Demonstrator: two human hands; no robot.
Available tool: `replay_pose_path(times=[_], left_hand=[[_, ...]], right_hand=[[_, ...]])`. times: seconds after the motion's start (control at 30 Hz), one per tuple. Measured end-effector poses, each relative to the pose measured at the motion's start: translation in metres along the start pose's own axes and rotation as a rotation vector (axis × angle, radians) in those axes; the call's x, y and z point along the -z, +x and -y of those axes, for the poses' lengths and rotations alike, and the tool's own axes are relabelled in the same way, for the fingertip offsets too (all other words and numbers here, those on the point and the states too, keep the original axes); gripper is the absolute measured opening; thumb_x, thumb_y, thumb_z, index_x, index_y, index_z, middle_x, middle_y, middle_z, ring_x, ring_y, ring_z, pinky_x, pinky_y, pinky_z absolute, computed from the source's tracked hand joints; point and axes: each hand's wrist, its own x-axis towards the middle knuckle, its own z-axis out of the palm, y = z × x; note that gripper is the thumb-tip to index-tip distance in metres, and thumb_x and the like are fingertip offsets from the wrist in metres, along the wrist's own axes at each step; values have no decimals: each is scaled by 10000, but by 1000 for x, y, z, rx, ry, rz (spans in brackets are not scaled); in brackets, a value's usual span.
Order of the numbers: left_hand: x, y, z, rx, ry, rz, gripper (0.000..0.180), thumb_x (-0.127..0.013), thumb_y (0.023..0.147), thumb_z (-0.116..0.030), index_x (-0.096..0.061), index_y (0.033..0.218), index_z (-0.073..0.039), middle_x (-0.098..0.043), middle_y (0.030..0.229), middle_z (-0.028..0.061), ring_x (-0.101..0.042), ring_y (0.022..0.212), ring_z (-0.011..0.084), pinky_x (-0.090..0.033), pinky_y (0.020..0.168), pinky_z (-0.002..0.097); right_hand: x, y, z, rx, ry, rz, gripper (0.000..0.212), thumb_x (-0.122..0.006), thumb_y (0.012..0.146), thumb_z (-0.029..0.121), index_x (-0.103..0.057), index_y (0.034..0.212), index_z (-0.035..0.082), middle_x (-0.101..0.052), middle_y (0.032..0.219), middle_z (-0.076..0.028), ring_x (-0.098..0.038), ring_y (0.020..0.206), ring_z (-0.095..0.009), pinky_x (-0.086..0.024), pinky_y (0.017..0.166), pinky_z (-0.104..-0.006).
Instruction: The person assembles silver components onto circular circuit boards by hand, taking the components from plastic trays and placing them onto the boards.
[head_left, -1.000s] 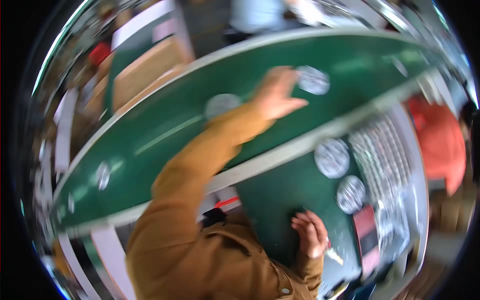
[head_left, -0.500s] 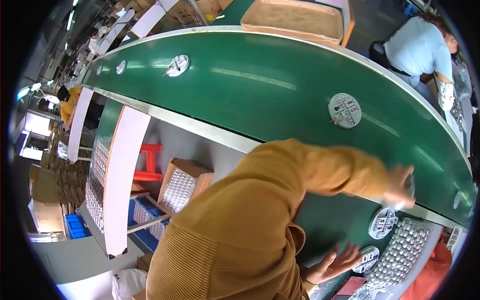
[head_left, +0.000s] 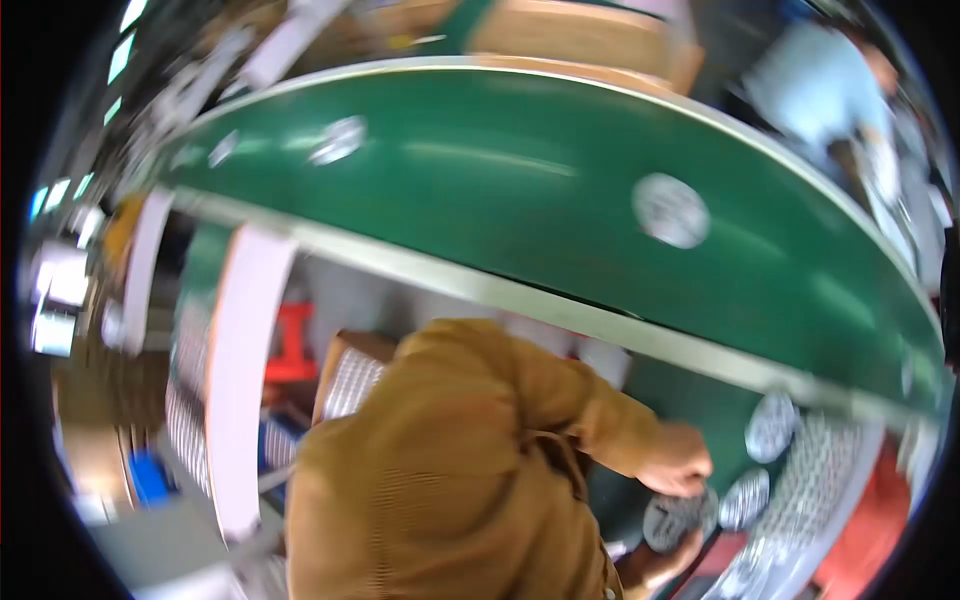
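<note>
Motion blurs this moment. My left hand (head_left: 678, 462), in a brown sleeve, is closed at the upper edge of a round, pale grey disc-shaped part (head_left: 668, 524). Below the part, my right hand (head_left: 662, 566) has its fingers curled at the lower edge; part of that hand is hidden. Two similar white discs lie beside it on the green bench: one disc (head_left: 745, 499) just right of the held one, another (head_left: 772, 427) farther up. Their small details are smeared. A tray of small silvery pieces (head_left: 815, 480) sits right of them.
A long green conveyor (head_left: 500, 190) with a pale metal rim curves across the far side. On it rest several round discs, one disc (head_left: 671, 210) nearest. A large brown tray (head_left: 570, 38) stands beyond. A person in light blue (head_left: 815, 90) sits at far right. Red fabric (head_left: 880, 530) is beyond the silvery pieces.
My left hand has drawn back from the conveyor edge toward my right hand. The disc-shaped part is now between both hands. My right hand, spread before, has curled in.
</note>
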Motion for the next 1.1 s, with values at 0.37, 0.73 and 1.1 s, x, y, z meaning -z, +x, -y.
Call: replay_pose_path(times=[0.37, 0.73, 1.1], left_hand=[[60, -30, -12, -161, -73, 265, 940, -948, 774, -353, -515, 1503, 53, -575, 1490, 260, -641, 1288, 387, -536, 1099, 437], [52, -52, 9, -112, 305, 58, 855, -934, 771, -368, -587, 1432, 48, -582, 1481, 247, -592, 1316, 433, -510, 1118, 496], [54, -39, 14, -124, 381, 93, 889, -869, 808, -485, -572, 1448, 57, -569, 1503, 203, -530, 1372, 416, -392, 1197, 526]], right_hand=[[-44, 4, 2, -313, 21, 156, 448, -623, 1044, 213, -592, 1415, -35, -705, 1213, -120, -629, 1019, -178, -512, 905, -295], [-8, 90, 147, 404, -1109, -460, 258, -729, 952, 164, -787, 1132, -11, -749, 838, -97, -641, 708, -170, -537, 679, -290], [81, 198, 159, 422, -1290, -644, 375, -849, 841, 328, -798, 1071, 37, -752, 898, -98, -676, 808, -249, -561, 801, -358]])
